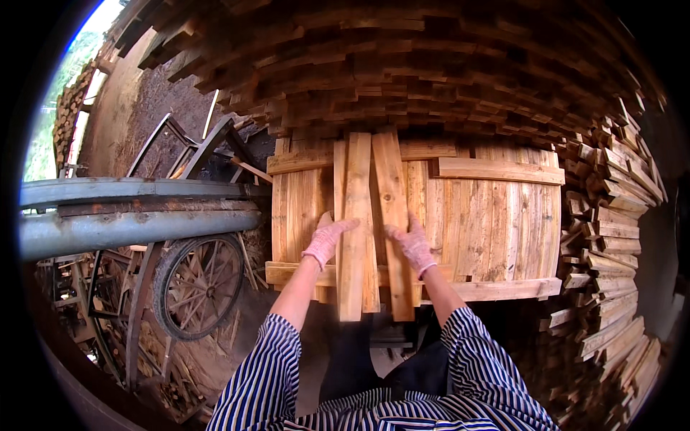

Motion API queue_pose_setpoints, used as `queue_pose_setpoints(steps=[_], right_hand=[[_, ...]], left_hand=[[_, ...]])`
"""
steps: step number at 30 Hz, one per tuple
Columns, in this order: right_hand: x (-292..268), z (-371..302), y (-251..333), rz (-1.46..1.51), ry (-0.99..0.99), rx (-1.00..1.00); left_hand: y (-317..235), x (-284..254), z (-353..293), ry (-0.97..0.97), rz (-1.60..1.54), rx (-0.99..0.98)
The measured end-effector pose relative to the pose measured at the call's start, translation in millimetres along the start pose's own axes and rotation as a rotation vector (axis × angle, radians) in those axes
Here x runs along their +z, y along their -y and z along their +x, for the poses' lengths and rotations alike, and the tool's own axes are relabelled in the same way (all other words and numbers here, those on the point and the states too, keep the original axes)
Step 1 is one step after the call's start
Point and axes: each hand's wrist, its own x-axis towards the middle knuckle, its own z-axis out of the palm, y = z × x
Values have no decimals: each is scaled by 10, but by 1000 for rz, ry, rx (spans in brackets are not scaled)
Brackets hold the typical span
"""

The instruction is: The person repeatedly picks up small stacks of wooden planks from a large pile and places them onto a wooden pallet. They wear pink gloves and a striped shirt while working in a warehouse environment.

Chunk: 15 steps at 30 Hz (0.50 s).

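Stacked timber (402, 72) lines the space beyond a slatted wooden platform (496, 230), where the left hand (329, 241) and right hand (415, 248) clasp the outer edges of a left board (353, 187) and right board (392, 194) (likely for steady control), both laid across its crosspieces (302, 161)

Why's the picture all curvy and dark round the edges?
Head view: the fisheye lens curves the piled planks up top and leaves black corners; those planks sit in shadow; daylight glares at upper left; the board at the left hand is well lit.
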Motion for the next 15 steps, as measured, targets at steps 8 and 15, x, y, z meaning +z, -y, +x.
queue_pose_setpoints(steps=[8,15], right_hand=[[-568,-172,69,-740,-661,-285],[912,-211,872,-902,-255,-3]], left_hand=[[76,-648,338,71,33,158],[366,23,127,-553,1041,443]])
